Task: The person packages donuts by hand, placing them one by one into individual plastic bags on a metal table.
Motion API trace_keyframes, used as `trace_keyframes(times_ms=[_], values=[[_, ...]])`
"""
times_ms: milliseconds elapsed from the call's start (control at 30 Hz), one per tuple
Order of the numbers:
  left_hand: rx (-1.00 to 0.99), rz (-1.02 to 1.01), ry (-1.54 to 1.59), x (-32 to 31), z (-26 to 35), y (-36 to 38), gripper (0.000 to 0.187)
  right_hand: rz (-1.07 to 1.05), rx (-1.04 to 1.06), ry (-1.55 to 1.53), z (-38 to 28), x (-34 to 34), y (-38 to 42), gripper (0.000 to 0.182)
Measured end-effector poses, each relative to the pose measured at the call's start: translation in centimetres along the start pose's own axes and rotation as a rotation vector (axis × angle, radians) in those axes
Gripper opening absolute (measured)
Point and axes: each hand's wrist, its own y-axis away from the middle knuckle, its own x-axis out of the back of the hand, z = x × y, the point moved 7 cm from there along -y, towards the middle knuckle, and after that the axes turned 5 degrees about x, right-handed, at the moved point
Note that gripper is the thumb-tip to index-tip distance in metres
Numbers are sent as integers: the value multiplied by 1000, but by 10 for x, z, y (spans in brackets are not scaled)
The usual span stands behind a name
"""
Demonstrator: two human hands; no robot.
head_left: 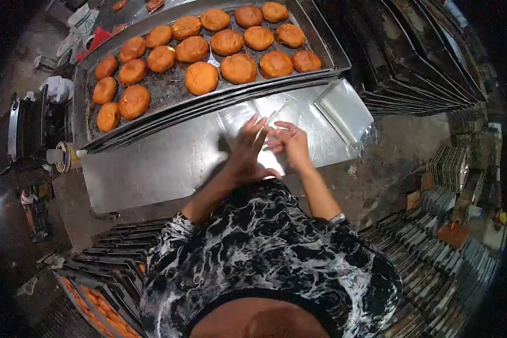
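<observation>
My left hand (250, 151) is over the metal table (146, 172), fingers stretched out and spread, thumb apart. Close beside it on the right, my right hand (290, 145) has its fingers apart and slightly bent toward the left hand. A thin clear plastic bag (231, 119) lies on the metal just beyond and under the fingers. Glare hides whether either hand pinches its film. Just past the hands is a large dark baking tray (169, 85) with many round browned buns (201, 78), set on other trays.
Clear plastic bags (348, 111) lie stacked at the table's right end. Dark trays (417, 73) stand in a dense row at upper right. More trays (110, 265) stand at lower left, near a tray of baked goods (98, 304). Metal pans (434, 265) fill the lower right.
</observation>
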Motion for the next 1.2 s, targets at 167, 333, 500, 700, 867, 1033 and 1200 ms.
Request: trace_keyframes(times_ms=[167,333,500,700,867,1033,1200], values=[[-176,-183,-101,-16,-28,32,34,-171,-262,-277,18,-1,-32,32],[498,-196,367,-20,-53,22,16,7,-148,-876,24,-9,-11,49],[1032,-52,744,-19,-88,22,22,-15,270,301,24,7,65,28],[364,-432,480,-36,-26,-7,17,164,401,636,-24,-2,55,13],[374,-17,447,5,0,-8,9,-359,-159,-207,-11,-28,15,43],[625,806,1188,20,-87,5,40,-540,-4,-965,-95,-141,21,57],[862,688,796,104,-118,37,39,-458,443,795,-76,-142,-44,53]])
